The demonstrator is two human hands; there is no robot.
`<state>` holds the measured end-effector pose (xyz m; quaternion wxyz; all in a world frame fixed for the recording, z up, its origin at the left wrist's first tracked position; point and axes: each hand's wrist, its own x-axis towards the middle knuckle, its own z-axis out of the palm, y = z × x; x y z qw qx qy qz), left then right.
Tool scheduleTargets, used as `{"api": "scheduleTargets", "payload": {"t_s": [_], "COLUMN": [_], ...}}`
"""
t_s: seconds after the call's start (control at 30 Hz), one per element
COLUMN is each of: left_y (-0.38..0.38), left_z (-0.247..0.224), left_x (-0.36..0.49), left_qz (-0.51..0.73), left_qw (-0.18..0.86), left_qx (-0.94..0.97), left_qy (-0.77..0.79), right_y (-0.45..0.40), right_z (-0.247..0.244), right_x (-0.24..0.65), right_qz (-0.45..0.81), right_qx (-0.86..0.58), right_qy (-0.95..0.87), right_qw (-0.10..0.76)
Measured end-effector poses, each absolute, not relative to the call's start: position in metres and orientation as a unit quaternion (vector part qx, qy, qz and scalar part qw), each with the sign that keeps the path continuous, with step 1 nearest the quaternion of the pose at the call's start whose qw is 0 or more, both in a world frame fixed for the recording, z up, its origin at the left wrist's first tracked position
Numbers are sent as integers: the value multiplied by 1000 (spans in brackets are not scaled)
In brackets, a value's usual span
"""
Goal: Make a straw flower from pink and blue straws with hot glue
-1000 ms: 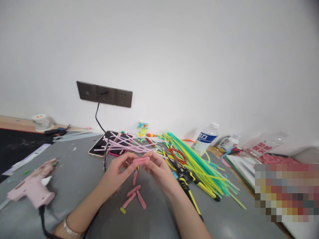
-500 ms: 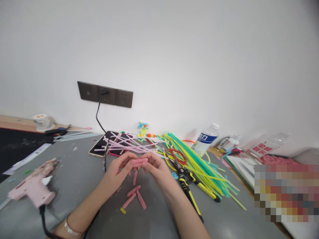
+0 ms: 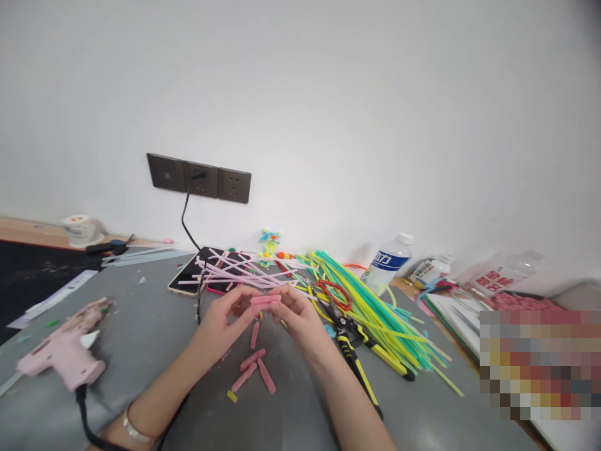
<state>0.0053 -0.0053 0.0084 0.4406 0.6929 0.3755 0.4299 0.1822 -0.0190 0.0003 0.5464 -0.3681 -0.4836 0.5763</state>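
Observation:
Between my two hands, folded pink pipe cleaner pieces point(image 3: 265, 301) lie sideways, pinched at both ends. My left hand point(image 3: 230, 313) grips the left end with thumb and fingers. The right end is in the fingers of my right hand point(image 3: 295, 308). Just below my hands, a short pink piece point(image 3: 255, 335) lies on the grey table. Nearer to me are several more pink pieces point(image 3: 252, 359), close together, with a small yellow bit point(image 3: 231, 396) beside them.
A pink glue gun point(image 3: 63, 354) lies at left, its black cord running toward me. Yellow-handled pliers point(image 3: 352, 332) and a bundle of green and yellow pipe cleaners point(image 3: 375, 307) lie at right. Behind my hands are phones point(image 3: 188, 275), lilac pipe cleaners point(image 3: 225, 266) and a bottle point(image 3: 387, 263).
The pink pieces in my fingers have shifted slightly to the right and tilted a little. Both hands keep their pinch; the things on the table stay where they were.

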Motion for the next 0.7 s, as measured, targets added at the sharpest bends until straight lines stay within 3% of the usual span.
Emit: {"api": "scheduleTargets", "payload": {"t_s": [0.7], "left_y": [1], "left_z": [1], "left_x": [5], "left_qz": [455], "left_qw": [469], "left_qx": [668], "left_qy": [357], "right_y": [-14], "right_z": [-9], "right_x": [180], "right_qz": [554], "right_qx": [-360], "right_qy": [-533], "right_qw": [529]}}
